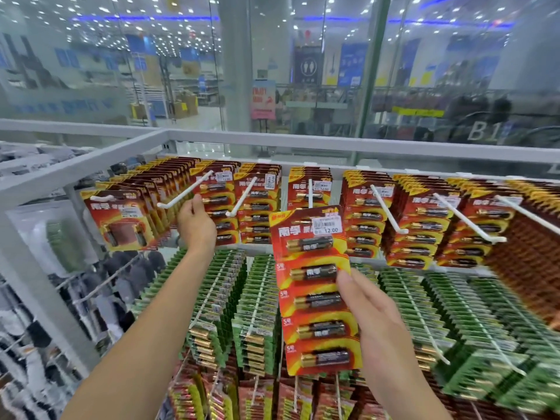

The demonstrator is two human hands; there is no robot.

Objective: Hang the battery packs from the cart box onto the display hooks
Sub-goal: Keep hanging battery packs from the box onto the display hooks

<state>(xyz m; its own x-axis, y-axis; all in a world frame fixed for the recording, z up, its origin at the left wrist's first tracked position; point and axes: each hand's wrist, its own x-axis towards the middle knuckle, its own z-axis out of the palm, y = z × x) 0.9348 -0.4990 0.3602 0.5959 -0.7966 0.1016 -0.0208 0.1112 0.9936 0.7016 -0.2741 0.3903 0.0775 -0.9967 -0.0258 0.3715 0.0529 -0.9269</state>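
**Red battery strip held up below the top hook row**

Right hand (375, 310) pinches the battery pack (315, 289) at its right edge, thumb on the front; the card hangs upright just below a white display hook (310, 194). Left hand (194, 221) reaches to the hung packs (216, 204) by the next hook; whether it grips them cannot be told. Judgement: a long thin card, light, bendy, cells adding weight low down; better held near the top hole. Metal rack, glass wall behind, shop floor beyond.
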